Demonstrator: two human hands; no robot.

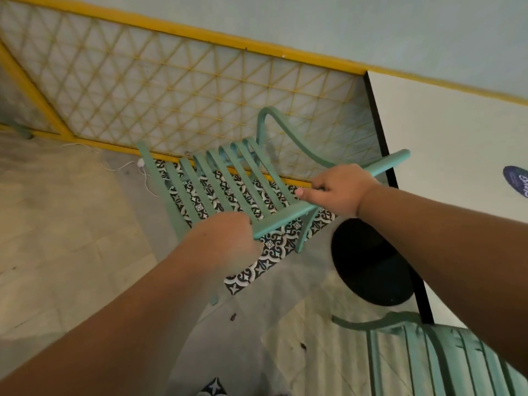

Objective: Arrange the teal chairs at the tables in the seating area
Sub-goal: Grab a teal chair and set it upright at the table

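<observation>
A teal slatted chair (217,178) is in the middle of the head view, tilted, with its slats showing the patterned floor tiles beneath. My left hand (228,238) grips the near end of the chair's top rail. My right hand (340,190) grips the same rail further right, close to the white table (445,132). A second teal chair (428,358) stands at the lower right, beside the table's near edge.
A yellow lattice partition (183,92) runs behind the chair. The table's round black base (371,264) sits on the floor right of the held chair. A blue round item (517,181) lies on the table. A white cable (125,167) trails along the floor.
</observation>
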